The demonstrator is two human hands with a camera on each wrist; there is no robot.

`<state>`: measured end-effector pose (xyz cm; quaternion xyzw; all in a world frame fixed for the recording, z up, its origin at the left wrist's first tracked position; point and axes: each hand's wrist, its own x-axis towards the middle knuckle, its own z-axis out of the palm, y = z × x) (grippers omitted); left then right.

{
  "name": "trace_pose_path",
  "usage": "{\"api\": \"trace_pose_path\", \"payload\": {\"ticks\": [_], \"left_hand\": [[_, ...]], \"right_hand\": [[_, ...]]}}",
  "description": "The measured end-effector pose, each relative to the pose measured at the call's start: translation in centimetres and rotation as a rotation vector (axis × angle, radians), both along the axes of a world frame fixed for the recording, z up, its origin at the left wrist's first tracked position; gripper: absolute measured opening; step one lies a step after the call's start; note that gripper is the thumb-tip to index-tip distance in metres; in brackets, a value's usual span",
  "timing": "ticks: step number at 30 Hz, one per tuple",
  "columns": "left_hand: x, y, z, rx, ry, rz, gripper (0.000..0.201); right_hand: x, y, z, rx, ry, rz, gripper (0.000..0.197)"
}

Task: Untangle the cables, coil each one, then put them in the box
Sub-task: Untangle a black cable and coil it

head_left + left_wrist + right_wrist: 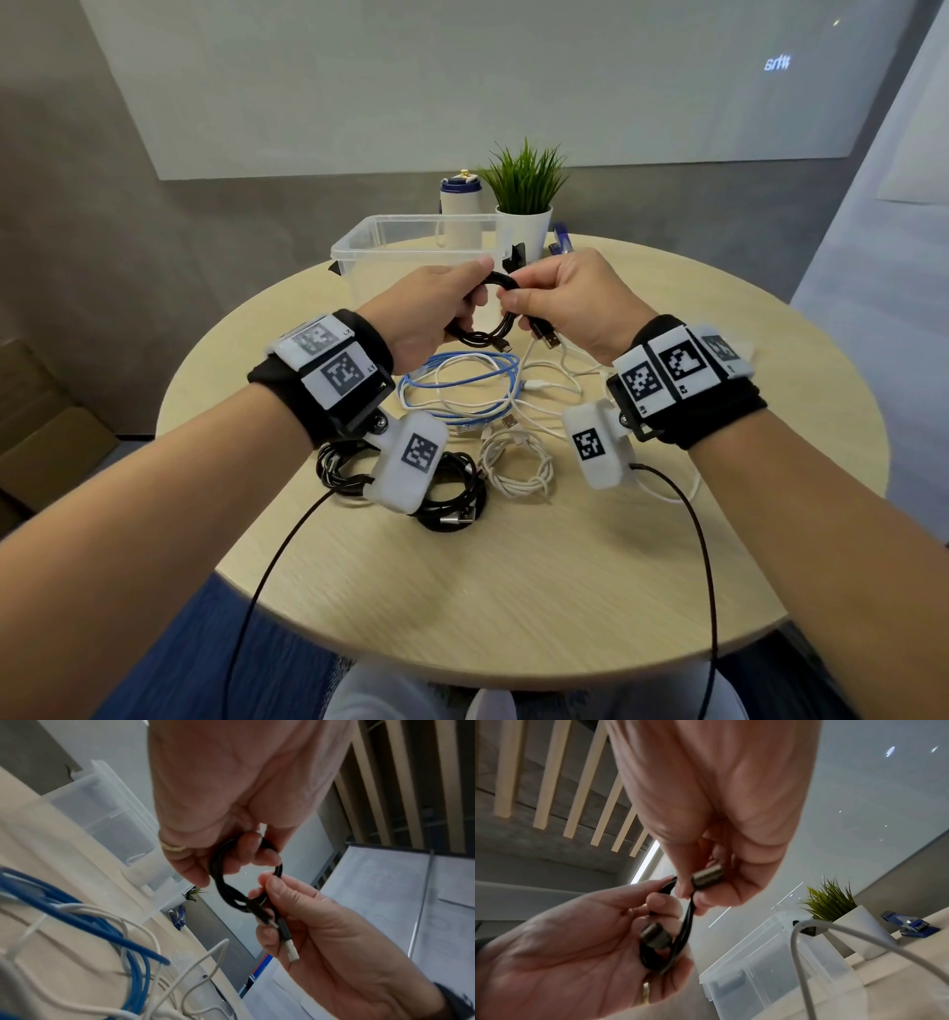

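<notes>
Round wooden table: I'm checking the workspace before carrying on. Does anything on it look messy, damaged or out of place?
Only the expected mess: the blue cable and thin white cables lie tangled mid-table, uncoiled. The clear plastic box looks empty. Both the left hand and right hand hold the black USB cable. No damage visible.

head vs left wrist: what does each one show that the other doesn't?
Only the head view shows the coiled black cables and the coiled white cable lying near the table's front, the bottle behind the box, and both wristbands.

Only the left wrist view shows the ring on the left hand and a close look at the metal USB plug against the right hand.

Both show the two hands gripping the black cable, the clear box, the blue cable, loose white cables and the plant.
</notes>
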<state>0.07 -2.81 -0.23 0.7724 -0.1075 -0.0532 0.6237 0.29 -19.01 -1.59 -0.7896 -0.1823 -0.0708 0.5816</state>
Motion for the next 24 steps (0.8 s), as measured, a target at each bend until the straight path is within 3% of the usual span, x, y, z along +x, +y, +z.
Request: {"api": "trace_pose_path", "payload": {"ticks": [6, 11, 15, 19, 24], "left_hand": [[0.0, 0.7, 0.1, 0.097, -0.081, 0.004, 0.036], [-0.1, 0.7, -0.1, 0.216, -0.121, -0.032, 0.038], [0.1, 0.6, -0.4, 0.444, -0.165, 0.02, 0.042], [0.0, 0.4, -0.6, 0.522, -0.187, 0.079, 0.04], [-0.1, -0.2, -0.9, 0.359, -0.151, 0.087, 0.038]], "right_hand": [[-0.1, -0.3, -0.1, -0.035, 0.084, -0.003, 0.008], [0.6, -1.2, 0.5, -0.171, -0.056, -0.198, 0.007], [0.5, -1.3, 0.9, -0.187, -0.09, -0.226, 0.011], [0.1, -1.1, 0.8, -0.085, 0.069, -0.156, 0.007], [-0.5, -0.1, 0.5, 0.228, 0.262, 0.041, 0.014]]}}
